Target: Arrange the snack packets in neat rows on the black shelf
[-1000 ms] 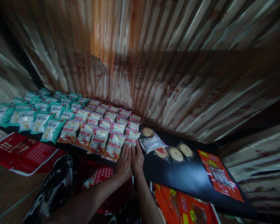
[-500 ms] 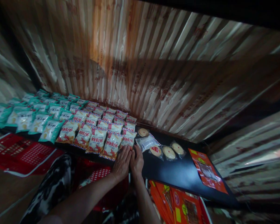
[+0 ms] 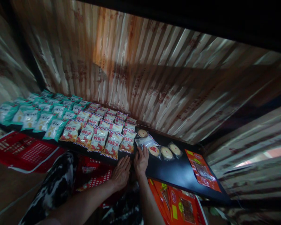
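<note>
My left hand (image 3: pixel 121 172) lies with fingers stretched out at the shelf's front edge, just below a snack bag (image 3: pixel 127 142) with a striped border and red print. It holds nothing. My right hand (image 3: pixel 141 161) reaches over the shelf, its fingers apart, the tips at the near edge of a pale bag (image 3: pixel 141 142) with a striped edge. Whether they press on it I cannot tell. Against that bag lies a round wrapped pastry (image 3: pixel 154 151) with a red label. Several rows of the red-printed bags stand left of my hands.
Teal-and-white snack bags (image 3: pixel 53 129) fill the left of the black shelf (image 3: pixel 170 173). Two wrapped pastries (image 3: pixel 166 153) and an orange packet (image 3: pixel 202 170) lie to the right. Below are red baskets (image 3: pixel 35 153) and a box of orange packets (image 3: pixel 178 203). A corrugated wall (image 3: pixel 140 72) stands behind.
My hands have drawn apart. The left has slid back off the front snack bag to the shelf edge, and the right has shifted toward the pale bag. The view has tilted slightly.
</note>
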`<state>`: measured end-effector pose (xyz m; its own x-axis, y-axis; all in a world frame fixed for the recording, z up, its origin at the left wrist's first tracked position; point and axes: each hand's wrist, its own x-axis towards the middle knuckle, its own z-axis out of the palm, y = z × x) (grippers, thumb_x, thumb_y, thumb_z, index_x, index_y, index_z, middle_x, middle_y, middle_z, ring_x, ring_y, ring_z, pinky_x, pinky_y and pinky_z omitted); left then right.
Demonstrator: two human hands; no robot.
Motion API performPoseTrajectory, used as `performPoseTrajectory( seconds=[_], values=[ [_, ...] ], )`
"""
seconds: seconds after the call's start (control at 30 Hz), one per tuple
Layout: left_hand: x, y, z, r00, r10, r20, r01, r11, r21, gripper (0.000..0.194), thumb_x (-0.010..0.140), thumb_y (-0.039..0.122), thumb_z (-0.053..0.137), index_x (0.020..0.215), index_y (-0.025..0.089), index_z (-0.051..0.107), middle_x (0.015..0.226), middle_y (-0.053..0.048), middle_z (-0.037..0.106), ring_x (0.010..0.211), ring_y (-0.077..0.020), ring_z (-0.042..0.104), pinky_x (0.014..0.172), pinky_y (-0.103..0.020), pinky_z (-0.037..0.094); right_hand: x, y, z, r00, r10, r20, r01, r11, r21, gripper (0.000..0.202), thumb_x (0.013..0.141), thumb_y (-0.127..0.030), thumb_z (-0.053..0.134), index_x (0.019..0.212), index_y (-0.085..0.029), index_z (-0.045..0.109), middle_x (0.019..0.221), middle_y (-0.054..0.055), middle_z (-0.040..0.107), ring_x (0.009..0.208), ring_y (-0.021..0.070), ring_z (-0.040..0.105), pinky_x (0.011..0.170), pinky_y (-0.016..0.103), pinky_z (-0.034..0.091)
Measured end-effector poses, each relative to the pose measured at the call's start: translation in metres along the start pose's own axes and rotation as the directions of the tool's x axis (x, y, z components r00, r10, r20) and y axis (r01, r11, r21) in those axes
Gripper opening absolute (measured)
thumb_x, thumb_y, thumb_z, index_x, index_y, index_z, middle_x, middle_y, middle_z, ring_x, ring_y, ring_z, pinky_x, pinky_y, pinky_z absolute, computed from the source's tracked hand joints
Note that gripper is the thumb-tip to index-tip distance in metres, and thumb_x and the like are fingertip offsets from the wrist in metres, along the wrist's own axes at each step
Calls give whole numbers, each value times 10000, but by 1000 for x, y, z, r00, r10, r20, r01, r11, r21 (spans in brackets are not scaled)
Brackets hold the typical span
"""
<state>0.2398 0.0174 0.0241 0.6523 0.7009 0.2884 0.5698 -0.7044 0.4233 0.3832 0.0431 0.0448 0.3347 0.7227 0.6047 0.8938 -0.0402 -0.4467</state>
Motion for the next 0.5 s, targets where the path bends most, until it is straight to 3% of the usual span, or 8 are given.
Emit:
performPoseTrajectory(
  seconds=[0.17, 0.37, 0.5],
  values=[
    [-13, -5, 5, 999, 51, -5, -51, 999, 8, 616, 759, 112, 425, 1366, 79, 327, 1453, -135, 320, 1380, -223, 180, 1121, -425, 200, -25, -11, 7, 998, 61, 28, -62, 997, 38, 374, 854, -261, 371, 1092, -108, 616, 1343, 172, 444, 1283, 279, 332, 992, 485, 355],
    [-41, -6, -8, 995, 99, 20, -98, 995, -8, 684, 765, 141, 436, 1416, 136, 226, 1495, -87, 232, 1394, -197, 107, 1140, -407, 159, -66, -45, 0, 972, 233, -9, -229, 962, 150, 421, 860, -307, 346, 1173, -95, 533, 1330, 200, 426, 1270, 290, 343, 1012, 501, 304],
    [-70, -12, -8, 994, 64, 86, -59, 997, -57, 721, 752, 137, 436, 1429, 145, 189, 1489, -84, 250, 1387, -202, 148, 1119, -388, 227, -91, -67, -6, 967, 254, -16, -244, 944, 223, 355, 864, -295, 352, 1094, -115, 554, 1206, 179, 511, 1162, 255, 439, 980, 444, 351]
  ],
)
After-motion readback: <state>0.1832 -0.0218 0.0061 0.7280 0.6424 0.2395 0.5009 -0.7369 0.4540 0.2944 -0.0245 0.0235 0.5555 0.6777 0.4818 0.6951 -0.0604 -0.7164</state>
